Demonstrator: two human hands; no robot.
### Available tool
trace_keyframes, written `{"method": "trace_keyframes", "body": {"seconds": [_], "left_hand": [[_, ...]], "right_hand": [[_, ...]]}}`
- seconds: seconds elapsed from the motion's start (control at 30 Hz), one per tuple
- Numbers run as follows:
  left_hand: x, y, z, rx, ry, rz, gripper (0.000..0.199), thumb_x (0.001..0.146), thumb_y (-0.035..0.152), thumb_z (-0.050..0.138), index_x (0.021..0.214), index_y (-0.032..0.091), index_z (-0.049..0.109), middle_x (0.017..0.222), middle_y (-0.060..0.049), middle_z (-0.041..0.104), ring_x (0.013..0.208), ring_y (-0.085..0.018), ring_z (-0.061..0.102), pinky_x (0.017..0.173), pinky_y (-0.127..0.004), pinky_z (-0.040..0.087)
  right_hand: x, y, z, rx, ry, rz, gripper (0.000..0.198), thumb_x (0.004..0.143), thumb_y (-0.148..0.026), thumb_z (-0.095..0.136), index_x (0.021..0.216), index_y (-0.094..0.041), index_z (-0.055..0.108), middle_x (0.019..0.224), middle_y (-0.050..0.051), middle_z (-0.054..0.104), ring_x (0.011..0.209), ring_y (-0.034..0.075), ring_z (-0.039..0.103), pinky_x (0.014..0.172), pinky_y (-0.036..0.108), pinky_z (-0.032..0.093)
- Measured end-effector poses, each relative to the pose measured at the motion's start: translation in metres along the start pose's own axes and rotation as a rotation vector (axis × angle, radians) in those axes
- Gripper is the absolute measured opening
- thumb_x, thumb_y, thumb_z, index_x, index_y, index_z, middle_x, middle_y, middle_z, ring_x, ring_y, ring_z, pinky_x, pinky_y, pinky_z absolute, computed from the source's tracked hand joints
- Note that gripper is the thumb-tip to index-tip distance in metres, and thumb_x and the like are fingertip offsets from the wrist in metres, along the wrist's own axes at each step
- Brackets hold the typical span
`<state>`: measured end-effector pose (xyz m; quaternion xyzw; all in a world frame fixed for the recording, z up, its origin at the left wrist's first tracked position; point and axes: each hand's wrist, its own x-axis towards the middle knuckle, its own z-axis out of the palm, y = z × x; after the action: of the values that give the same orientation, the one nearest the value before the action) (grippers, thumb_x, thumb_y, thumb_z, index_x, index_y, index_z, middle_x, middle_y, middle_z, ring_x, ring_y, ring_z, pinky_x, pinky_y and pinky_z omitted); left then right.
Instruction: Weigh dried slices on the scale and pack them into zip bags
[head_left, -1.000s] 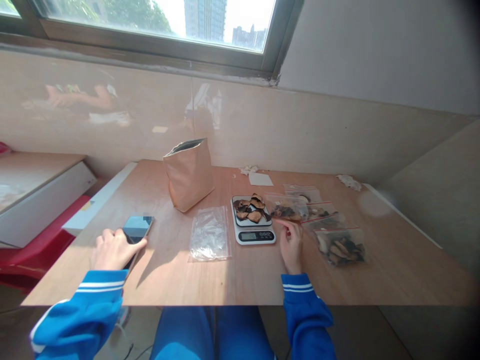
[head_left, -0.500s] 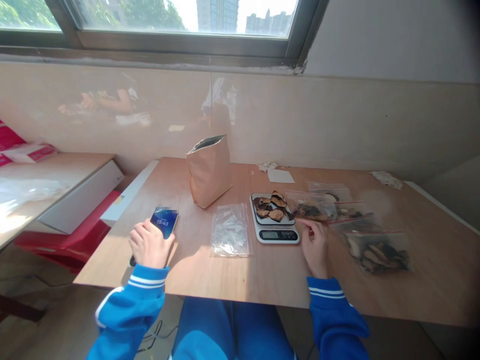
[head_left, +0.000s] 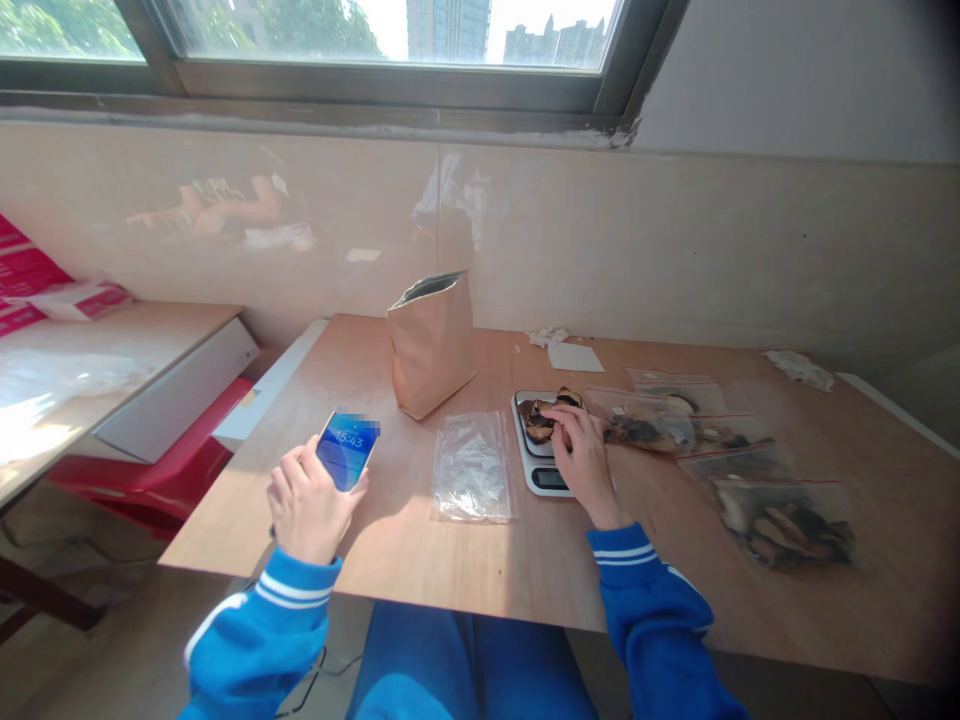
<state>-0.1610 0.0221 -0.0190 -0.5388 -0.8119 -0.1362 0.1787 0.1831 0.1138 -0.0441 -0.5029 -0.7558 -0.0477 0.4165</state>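
Observation:
My left hand (head_left: 311, 497) is closed around a smartphone (head_left: 347, 452) at the table's left side; its lit screen reads 15:43. To the right stands a white kitchen scale (head_left: 534, 466) with dried brown slices (head_left: 537, 420) heaped on its pan. My right hand (head_left: 587, 458) reaches over the pan with bent fingers pressed on the slices, covering some of them and part of the display. The fingertips seem pinched on a slice, partly hidden. A clear zip bag (head_left: 474, 467) lies flat between the phone and the scale.
A brown paper pouch (head_left: 430, 345) stands with its top open behind the clear bag. Several zip bags of dried pieces (head_left: 796, 525) lie at the right. White paper (head_left: 575, 357) and crumpled tissue (head_left: 548, 337) sit near the wall. A red stool (head_left: 150, 490) is at left.
My right hand has moved left and up from beside the scale onto the slices. My left hand still holds the phone, now raised and tilted slightly. The view has shifted a little.

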Motion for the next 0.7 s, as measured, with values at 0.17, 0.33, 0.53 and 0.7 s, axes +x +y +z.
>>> {"method": "trace_keyframes", "body": {"seconds": [0.17,0.33,0.53,0.7], "left_hand": [[-0.009,0.009,-0.019,-0.135,0.091,0.038,0.076,0.078,0.055,0.054,0.134,0.006,0.044,0.117,-0.019,0.051,0.104,-0.035,0.050,0.091,-0.046,0.041],[-0.014,0.020,-0.034,-0.224,0.103,0.055,0.077,0.079,0.055,0.053,0.137,0.006,0.041,0.121,-0.021,0.049,0.112,-0.037,0.046,0.097,-0.049,0.037],[-0.013,0.029,-0.042,-0.300,0.092,0.052,0.077,0.077,0.052,0.056,0.138,0.006,0.040,0.122,-0.022,0.048,0.116,-0.037,0.044,0.098,-0.049,0.035],[-0.010,0.035,-0.041,-0.319,0.076,0.025,0.075,0.076,0.050,0.058,0.135,0.007,0.042,0.119,-0.021,0.050,0.114,-0.036,0.046,0.097,-0.048,0.036]], "right_hand": [[0.005,-0.002,0.012,-0.034,-0.145,-0.036,0.035,0.093,-0.020,0.041,0.124,-0.025,0.058,0.126,0.010,0.059,0.116,0.029,0.052,0.099,0.049,0.044],[0.012,-0.006,0.022,-0.047,-0.235,-0.088,0.029,0.093,-0.020,0.043,0.113,-0.023,0.064,0.112,0.010,0.065,0.109,0.029,0.057,0.093,0.049,0.048],[0.009,0.005,0.028,0.035,-0.257,-0.072,0.026,0.092,-0.020,0.046,0.111,-0.023,0.063,0.106,0.009,0.067,0.103,0.028,0.061,0.089,0.046,0.050],[0.006,0.014,0.030,0.119,-0.222,-0.041,0.029,0.091,-0.017,0.044,0.113,-0.023,0.062,0.115,0.010,0.064,0.109,0.026,0.060,0.094,0.046,0.050]]}}
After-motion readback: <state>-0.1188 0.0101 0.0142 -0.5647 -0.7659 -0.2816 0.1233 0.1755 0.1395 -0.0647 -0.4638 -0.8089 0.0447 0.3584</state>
